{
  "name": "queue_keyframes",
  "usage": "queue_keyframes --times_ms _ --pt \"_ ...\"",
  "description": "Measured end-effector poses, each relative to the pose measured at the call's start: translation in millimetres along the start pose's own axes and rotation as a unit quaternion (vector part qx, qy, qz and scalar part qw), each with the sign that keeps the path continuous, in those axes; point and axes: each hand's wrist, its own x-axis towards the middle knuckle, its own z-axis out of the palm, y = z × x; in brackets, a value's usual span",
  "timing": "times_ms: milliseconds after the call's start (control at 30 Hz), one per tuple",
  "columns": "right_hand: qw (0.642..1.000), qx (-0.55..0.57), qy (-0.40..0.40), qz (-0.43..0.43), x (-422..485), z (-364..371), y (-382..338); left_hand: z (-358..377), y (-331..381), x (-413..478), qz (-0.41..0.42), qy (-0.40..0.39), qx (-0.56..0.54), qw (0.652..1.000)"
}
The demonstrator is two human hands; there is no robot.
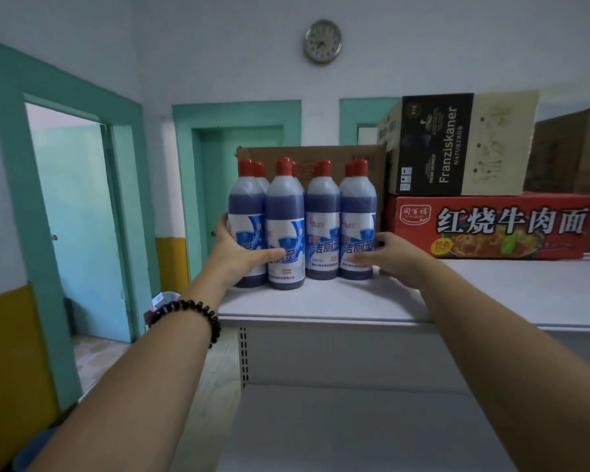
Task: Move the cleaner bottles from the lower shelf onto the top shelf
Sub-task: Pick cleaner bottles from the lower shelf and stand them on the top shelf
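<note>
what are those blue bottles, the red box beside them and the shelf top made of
Bottles: probably translucent plastic, since the dark blue liquid and its fill line show through; red caps look like opaque plastic, labels glossy.
Red box: looks like printed cardboard, with folded edges and a slight sheen.
Shelf top: smooth, matte, pale grey; painted metal or laminate, hard to tell which.

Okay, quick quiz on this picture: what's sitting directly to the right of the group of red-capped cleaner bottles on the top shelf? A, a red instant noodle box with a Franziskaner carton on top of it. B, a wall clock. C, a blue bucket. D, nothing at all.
A: the red instant noodle box stands beside the cleaner bottles on the top shelf, with the Franziskaner carton stacked on it.
</note>
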Motion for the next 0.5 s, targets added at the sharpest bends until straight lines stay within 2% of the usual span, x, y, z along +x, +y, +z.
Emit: queue_keyframes --times_ms 100,267,500 --pt "0.999 0.032 -0.032 -0.022 10 9 2 -2 -6 4 -0.014 -0.015 -0.006 1.000" --pt "0.999 -0.003 0.004 -0.037 9 14 6 -3 -12 8 -0.022 -0.029 -0.023 0.999" --pt "0.998 -0.028 -0.001 -0.064 5 16 3 -3 -13 7 -0.026 -0.027 -0.036 0.999"
